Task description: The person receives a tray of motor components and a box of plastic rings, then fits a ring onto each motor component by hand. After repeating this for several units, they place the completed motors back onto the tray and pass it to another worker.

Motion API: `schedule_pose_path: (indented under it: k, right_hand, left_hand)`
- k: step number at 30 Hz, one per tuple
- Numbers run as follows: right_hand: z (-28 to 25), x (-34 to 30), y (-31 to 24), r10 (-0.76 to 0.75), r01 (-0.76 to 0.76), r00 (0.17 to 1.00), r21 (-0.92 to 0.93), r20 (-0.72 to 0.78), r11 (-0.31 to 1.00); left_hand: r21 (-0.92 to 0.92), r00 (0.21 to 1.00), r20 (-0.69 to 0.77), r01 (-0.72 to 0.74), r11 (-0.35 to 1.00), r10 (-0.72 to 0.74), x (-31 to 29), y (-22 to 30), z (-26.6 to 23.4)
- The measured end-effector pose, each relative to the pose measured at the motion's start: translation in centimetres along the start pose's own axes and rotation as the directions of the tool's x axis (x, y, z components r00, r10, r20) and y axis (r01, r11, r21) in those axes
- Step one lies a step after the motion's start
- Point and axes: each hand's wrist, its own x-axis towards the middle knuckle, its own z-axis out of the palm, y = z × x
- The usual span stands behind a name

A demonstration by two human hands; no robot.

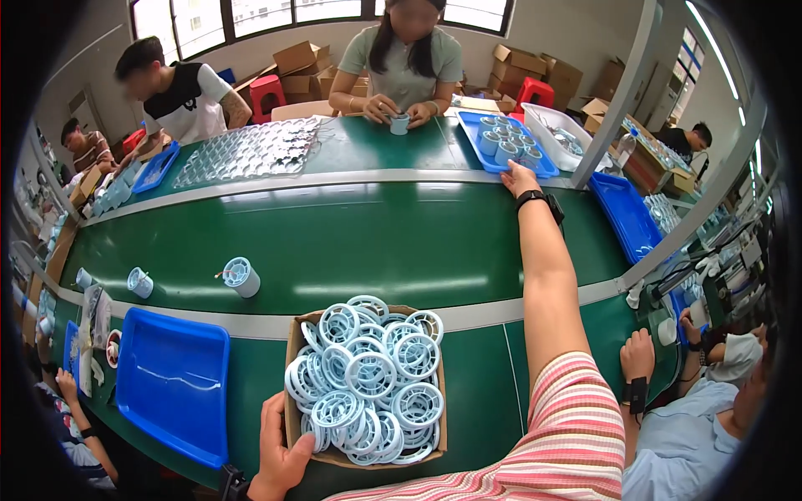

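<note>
At the near edge of the bench stands an open cardboard box heaped with light-blue plastic rings, round with spokes inside. My left hand grips the box's left side, thumb over the rim by the rings. My right arm reaches far across the green conveyor belt. Its hand is closed on the near edge of a blue tray, fingertips partly hidden. Several light-blue cylindrical housings stand grouped in that tray.
Three light-blue cylinders, among them one housing, stand on the belt's left side. A blue tray lies left of the box. Across the belt a co-worker handles a cup-shaped part. A metal post rises beside the far tray.
</note>
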Motion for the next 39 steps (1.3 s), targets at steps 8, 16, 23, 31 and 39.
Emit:
schedule_pose_path:
  k: [8,16,23,31,39]
  right_hand:
    - [-1.0,-2.2,0.5,0.008,0.002,0.967,0.040,-0.256,0.999]
    - [-8.1,-12.9,2.6,0.105,-0.105,0.994,0.003,-0.035,0.994]
    - [-12.8,-22.1,2.5,0.199,-0.197,0.980,0.076,-0.013,0.977]
    - [-23.2,-28.1,6.1,0.174,-0.174,0.982,-0.009,0.076,0.985]
    - [-31.2,-37.0,10.2,0.017,-0.029,0.973,0.049,0.228,0.998]
  left_hand:
    - [-0.076,0.997,0.001,0.074,0.994,-0.074,0.0,-1.1,0.0]
    - [0.188,0.991,0.103,-0.098,0.977,0.080,-0.7,-1.2,-0.6]
    - [0.205,0.994,0.046,-0.110,0.972,0.103,-1.2,-1.1,-0.4]
    - [0.212,0.999,-0.015,-0.036,0.977,0.040,-4.3,4.0,-1.9]
    - [0.667,0.751,-0.599,0.276,0.692,0.277,-8.8,1.2,-13.2]
